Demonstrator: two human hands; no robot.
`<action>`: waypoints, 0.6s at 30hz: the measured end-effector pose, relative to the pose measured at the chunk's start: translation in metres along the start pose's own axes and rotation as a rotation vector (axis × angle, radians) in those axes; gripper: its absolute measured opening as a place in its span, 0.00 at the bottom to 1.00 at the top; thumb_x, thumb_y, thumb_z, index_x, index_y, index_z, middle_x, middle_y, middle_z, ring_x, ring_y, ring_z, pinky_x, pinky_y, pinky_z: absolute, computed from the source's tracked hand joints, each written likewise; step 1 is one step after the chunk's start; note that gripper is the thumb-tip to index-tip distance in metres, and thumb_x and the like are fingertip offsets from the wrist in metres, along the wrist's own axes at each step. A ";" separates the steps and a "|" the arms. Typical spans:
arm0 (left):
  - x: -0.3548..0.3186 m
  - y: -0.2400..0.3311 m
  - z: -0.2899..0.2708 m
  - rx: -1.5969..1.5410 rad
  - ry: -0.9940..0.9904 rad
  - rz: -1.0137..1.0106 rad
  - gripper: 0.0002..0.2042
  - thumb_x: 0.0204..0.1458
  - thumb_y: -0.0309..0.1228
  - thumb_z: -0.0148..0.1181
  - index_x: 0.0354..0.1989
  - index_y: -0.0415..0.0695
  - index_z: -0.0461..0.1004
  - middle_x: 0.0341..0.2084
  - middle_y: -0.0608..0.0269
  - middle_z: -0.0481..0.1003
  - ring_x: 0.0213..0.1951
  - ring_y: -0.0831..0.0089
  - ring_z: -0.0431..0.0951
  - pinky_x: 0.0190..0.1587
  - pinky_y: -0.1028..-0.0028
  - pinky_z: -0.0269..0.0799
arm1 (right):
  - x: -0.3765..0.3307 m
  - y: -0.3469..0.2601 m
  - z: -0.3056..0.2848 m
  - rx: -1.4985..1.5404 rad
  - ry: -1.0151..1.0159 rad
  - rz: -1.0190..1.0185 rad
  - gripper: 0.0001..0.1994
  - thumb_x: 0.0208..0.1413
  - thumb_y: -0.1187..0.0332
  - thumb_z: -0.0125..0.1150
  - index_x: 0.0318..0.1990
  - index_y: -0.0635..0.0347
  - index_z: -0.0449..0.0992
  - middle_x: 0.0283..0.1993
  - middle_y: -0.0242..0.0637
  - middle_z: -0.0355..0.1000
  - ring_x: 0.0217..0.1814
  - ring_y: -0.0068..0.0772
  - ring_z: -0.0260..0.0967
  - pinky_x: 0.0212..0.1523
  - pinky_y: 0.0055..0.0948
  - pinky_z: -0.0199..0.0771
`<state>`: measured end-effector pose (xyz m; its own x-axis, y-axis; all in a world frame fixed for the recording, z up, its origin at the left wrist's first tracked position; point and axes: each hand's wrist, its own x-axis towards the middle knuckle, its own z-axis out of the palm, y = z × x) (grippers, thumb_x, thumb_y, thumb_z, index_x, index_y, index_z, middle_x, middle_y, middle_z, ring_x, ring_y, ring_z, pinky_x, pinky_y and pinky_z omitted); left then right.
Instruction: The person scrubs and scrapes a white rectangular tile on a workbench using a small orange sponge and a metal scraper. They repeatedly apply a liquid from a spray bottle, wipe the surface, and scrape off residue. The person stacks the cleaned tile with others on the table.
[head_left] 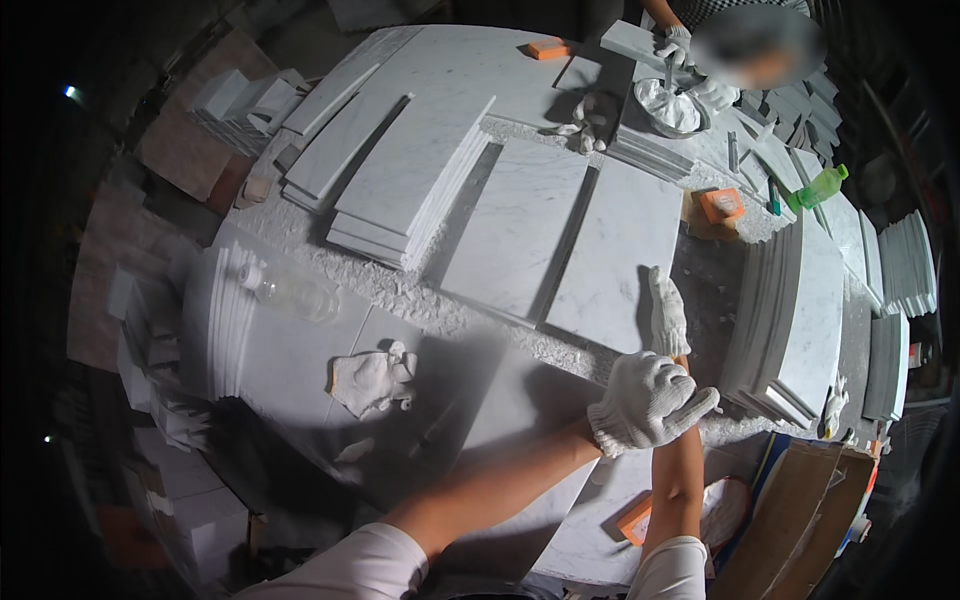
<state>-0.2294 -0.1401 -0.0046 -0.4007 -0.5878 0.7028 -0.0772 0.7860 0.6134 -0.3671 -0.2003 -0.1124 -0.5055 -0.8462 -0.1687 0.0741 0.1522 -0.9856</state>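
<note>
White knit gloves cover both hands. My left hand (648, 403) crosses over my right wrist, its fingers curled and its thumb sticking out to the right. Whatever lies under those fingers, if anything, is hidden. Beyond it, my right hand (668, 312) is at the right edge of a white marble slab (625, 255), fingers stretched forward. Whether it presses on that edge I cannot tell. A second marble slab (515, 225) lies just left of the first, with a narrow dark gap between them.
Stacked slabs stand left (400, 190) and right (790, 310). A clear bottle (295, 295) and spare gloves (372, 380) lie at left. A green bottle (820, 187) and an orange block (722, 206) are at right. Across the table, a gloved co-worker handles a bowl (672, 110). A cardboard box (805, 510) sits near.
</note>
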 end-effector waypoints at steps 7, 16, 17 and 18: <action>-0.001 -0.001 0.005 0.023 0.000 -0.009 0.22 0.56 0.43 0.66 0.12 0.48 0.69 0.11 0.64 0.65 0.16 0.68 0.68 0.20 0.66 0.61 | 0.011 0.007 0.010 -0.213 0.030 0.081 0.25 0.69 0.50 0.58 0.58 0.65 0.77 0.52 0.32 0.78 0.53 0.24 0.71 0.55 0.29 0.70; -0.002 -0.001 0.006 0.028 -0.040 0.055 0.22 0.56 0.41 0.65 0.12 0.49 0.65 0.10 0.63 0.63 0.15 0.66 0.66 0.18 0.66 0.61 | 0.006 -0.003 0.009 -0.074 -0.065 0.241 0.29 0.65 0.43 0.60 0.59 0.60 0.77 0.48 0.25 0.75 0.49 0.20 0.66 0.52 0.26 0.68; -0.002 -0.001 0.008 0.032 -0.020 0.075 0.22 0.56 0.41 0.65 0.12 0.49 0.66 0.10 0.63 0.63 0.15 0.66 0.66 0.18 0.66 0.61 | 0.006 -0.002 0.009 -0.096 -0.061 0.242 0.29 0.65 0.43 0.59 0.59 0.60 0.76 0.48 0.25 0.75 0.49 0.20 0.66 0.52 0.27 0.68; -0.002 -0.002 0.009 0.036 -0.043 0.063 0.21 0.56 0.41 0.66 0.13 0.50 0.68 0.10 0.64 0.64 0.15 0.66 0.67 0.18 0.67 0.62 | 0.007 -0.003 0.010 -0.111 -0.054 0.256 0.30 0.65 0.42 0.59 0.59 0.60 0.76 0.48 0.25 0.75 0.48 0.20 0.66 0.52 0.27 0.68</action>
<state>-0.2362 -0.1382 -0.0104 -0.4446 -0.5291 0.7228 -0.0828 0.8278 0.5549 -0.3621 -0.2123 -0.1109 -0.4357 -0.7987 -0.4151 0.0976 0.4166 -0.9039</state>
